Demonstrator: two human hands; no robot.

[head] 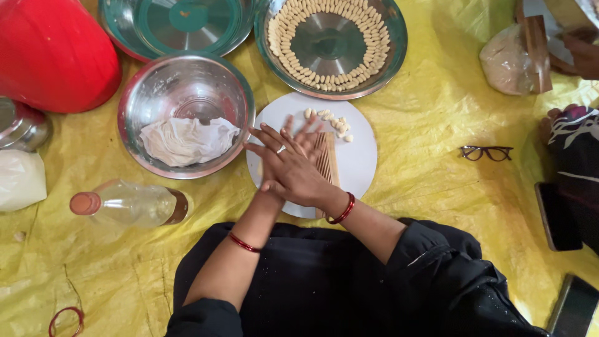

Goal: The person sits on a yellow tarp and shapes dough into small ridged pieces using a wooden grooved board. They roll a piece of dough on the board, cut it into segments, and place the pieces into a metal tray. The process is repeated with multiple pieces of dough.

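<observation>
Hands: right hand (292,167) laid flat over left hand (306,138), palms pressed together, fingers straight; whether anything lies between them cannot be told
Below the hands: ridged wooden board (327,163) on a white round plate (357,159)
Just beyond the fingertips: small pale dough pieces (334,122) on the same plate
Farther ahead: steel tray (331,47) ringed with like pieces
Left of the hands: steel bowl (185,115) holding white cloth (187,140); bottle (128,203) lying nearer
Right: spectacles (486,152) on yellow sheet (437,187)

Palms pressed together, the right hand (293,171) covers the left hand (304,138) above a ridged wooden board (328,163) on a white round plate (359,159), apparently rolling dough; small shaped pieces (331,120) lie beside.
</observation>
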